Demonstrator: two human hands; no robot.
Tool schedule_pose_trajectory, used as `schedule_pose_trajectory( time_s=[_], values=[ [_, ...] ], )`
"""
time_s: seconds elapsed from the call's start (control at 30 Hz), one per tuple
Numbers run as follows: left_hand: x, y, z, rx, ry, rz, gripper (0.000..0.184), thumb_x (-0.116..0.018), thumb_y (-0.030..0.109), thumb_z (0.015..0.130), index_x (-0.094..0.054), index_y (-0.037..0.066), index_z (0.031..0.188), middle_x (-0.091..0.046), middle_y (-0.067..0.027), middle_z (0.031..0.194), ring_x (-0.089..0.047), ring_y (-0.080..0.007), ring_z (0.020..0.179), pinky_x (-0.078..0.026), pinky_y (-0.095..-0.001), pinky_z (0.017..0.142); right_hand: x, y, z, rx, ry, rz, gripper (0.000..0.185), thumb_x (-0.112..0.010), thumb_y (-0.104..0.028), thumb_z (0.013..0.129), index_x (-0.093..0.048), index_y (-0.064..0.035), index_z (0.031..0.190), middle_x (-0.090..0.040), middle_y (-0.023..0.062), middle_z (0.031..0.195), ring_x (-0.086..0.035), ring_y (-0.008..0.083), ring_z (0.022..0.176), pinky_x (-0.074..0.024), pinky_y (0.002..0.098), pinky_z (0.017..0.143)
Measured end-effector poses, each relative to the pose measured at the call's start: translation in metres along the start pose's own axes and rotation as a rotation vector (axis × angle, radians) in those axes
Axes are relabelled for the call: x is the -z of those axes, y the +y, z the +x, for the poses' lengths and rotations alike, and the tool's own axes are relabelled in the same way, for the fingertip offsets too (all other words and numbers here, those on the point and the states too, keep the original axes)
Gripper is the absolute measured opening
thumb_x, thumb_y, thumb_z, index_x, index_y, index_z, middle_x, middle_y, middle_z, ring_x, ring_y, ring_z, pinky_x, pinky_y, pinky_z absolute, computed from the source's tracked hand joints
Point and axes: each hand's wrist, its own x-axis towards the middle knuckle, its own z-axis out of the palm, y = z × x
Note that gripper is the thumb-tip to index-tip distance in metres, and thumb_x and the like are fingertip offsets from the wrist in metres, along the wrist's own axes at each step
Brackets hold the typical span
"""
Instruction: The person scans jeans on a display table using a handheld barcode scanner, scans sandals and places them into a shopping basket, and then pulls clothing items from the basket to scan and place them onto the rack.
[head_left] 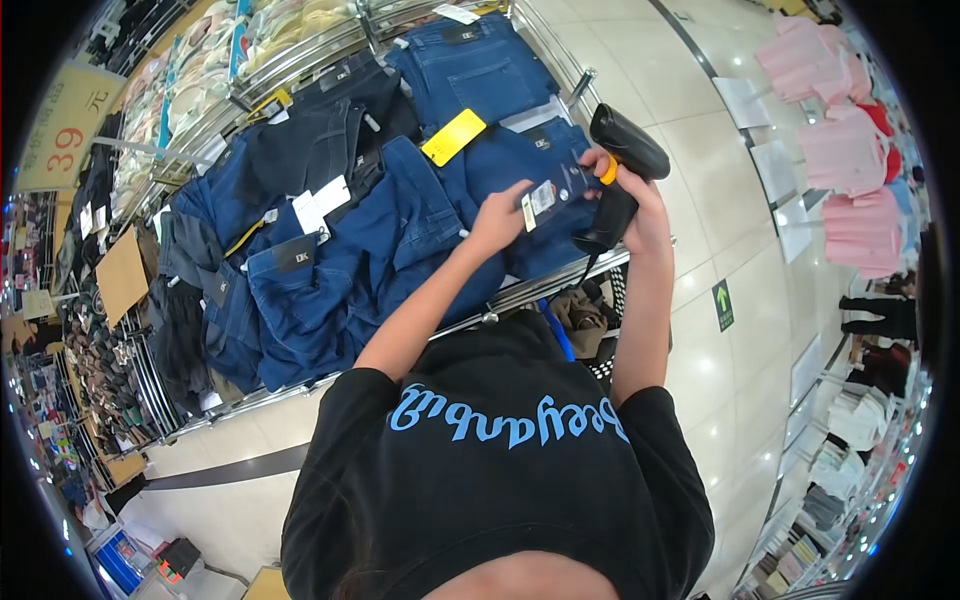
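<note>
My left hand [500,217] is closed on the near end of a dark hang tag [563,192], which carries a white barcode label. The tag lies over a folded pair of dark blue jeans [520,160]. In my right hand [643,205] is a black barcode scanner [630,143] with a yellow trigger, its grip wrapped by my fingers just right of the tag. My right fingertips come close to the tag's far end; whether they touch it I cannot tell. A yellow tag [454,137] rests on the jeans beyond my left hand.
A metal-railed display bin [490,318] holds piles of blue and black jeans [300,270] with white tags [321,205]. A sign [66,135] reads 39. Tiled floor [700,150] runs along the right, with pink clothes [850,150] on racks beyond.
</note>
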Motion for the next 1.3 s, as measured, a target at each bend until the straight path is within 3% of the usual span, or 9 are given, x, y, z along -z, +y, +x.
schedule_pose_trajectory(
  time_s=[0.17,0.23,0.37,0.4,0.57,0.6,0.73,1.13,1.3],
  values=[
    [0.044,0.001,0.009,0.426,0.174,-0.730,0.030,-0.056,0.016,0.089,-0.055,0.003,0.116,-0.061,-0.0050,0.104,-0.060,-0.0176,0.095,-0.046,-0.0299,0.086,0.020,-0.021,0.005,0.076,0.214,-0.007,0.041,-0.058,-0.017,0.086,-0.050,0.0052,0.120,-0.055,0.0230,0.119,-0.057,0.0305,0.107,-0.0530,0.0444,0.079],
    [0.080,0.041,0.006,0.541,0.246,-1.148,0.036,-0.054,0.029,0.093,-0.054,0.002,0.117,-0.060,-0.0109,0.113,-0.058,-0.0232,0.103,-0.046,-0.0382,0.092,0.038,-0.015,0.006,0.038,0.277,0.006,0.039,-0.059,-0.016,0.086,-0.052,0.0050,0.118,-0.056,0.0232,0.117,-0.057,0.0304,0.107,-0.0532,0.0437,0.079],
    [0.129,0.026,-0.007,0.244,0.236,-1.521,0.044,-0.044,0.037,0.096,-0.053,0.002,0.120,-0.059,-0.0115,0.117,-0.058,-0.0262,0.106,-0.046,-0.0406,0.094,0.037,0.008,0.019,-0.052,0.178,-0.082,0.033,-0.059,-0.013,0.085,-0.055,0.0048,0.113,-0.058,0.0211,0.116,-0.057,0.0303,0.108,-0.0498,0.0425,0.086],
    [0.138,0.021,-0.006,-0.006,-0.070,-1.695,0.045,-0.041,0.037,0.097,-0.051,0.003,0.124,-0.058,-0.0112,0.121,-0.056,-0.0257,0.109,-0.043,-0.0412,0.097,0.028,0.016,0.025,-0.055,0.085,-0.069,0.035,-0.059,-0.014,0.085,-0.055,0.0049,0.114,-0.056,0.0220,0.120,-0.055,0.0313,0.112,-0.0477,0.0437,0.089],
    [0.149,0.013,-0.026,0.004,0.200,-1.616,0.045,-0.039,0.035,0.096,-0.050,0.002,0.125,-0.056,-0.0117,0.123,-0.054,-0.0257,0.111,-0.042,-0.0411,0.098,-0.021,0.047,0.046,-0.152,-0.273,-0.034,0.036,-0.062,-0.009,0.081,-0.057,0.0025,0.114,-0.058,0.0189,0.119,-0.055,0.0293,0.113,-0.0452,0.0429,0.093],
    [0.151,0.015,-0.033,0.001,0.211,-1.616,0.045,-0.039,0.035,0.096,-0.050,0.002,0.125,-0.056,-0.0117,0.123,-0.054,-0.0258,0.112,-0.041,-0.0411,0.098,-0.042,0.039,0.043,-0.200,-0.218,0.006,0.037,-0.070,-0.006,0.076,-0.059,-0.0010,0.112,-0.065,0.0092,0.098,-0.062,0.0179,0.094,-0.0467,0.0322,0.086],
    [0.164,0.020,-0.062,-0.010,0.273,-1.616,0.045,-0.039,0.035,0.096,-0.050,0.002,0.125,-0.056,-0.0119,0.124,-0.054,-0.0259,0.113,-0.041,-0.0410,0.099,-0.068,0.045,0.039,-0.130,-0.201,-0.155,0.036,-0.073,-0.004,0.074,-0.060,-0.0027,0.108,-0.064,0.0049,0.096,-0.059,0.0112,0.089,-0.0464,0.0271,0.080],
    [0.182,0.027,-0.098,-0.033,0.345,-1.591,0.047,-0.039,0.036,0.096,-0.049,0.002,0.126,-0.055,-0.0125,0.125,-0.052,-0.0264,0.115,-0.039,-0.0409,0.100,-0.071,0.044,0.021,-0.111,-0.279,-0.179,0.049,-0.073,-0.001,0.071,-0.055,-0.0022,0.117,-0.062,0.0064,0.107,-0.058,0.0123,0.095,-0.0462,0.0282,0.082],
    [0.186,0.037,-0.118,0.005,0.320,-1.583,0.047,-0.039,0.036,0.096,-0.049,0.001,0.126,-0.054,-0.0127,0.126,-0.051,-0.0266,0.116,-0.039,-0.0408,0.101,-0.087,0.018,0.047,-0.064,-0.668,0.002,0.062,-0.073,-0.009,0.065,-0.052,0.0001,0.123,-0.061,0.0130,0.116,-0.059,0.0199,0.101,-0.0467,0.0343,0.085]
  ],
)
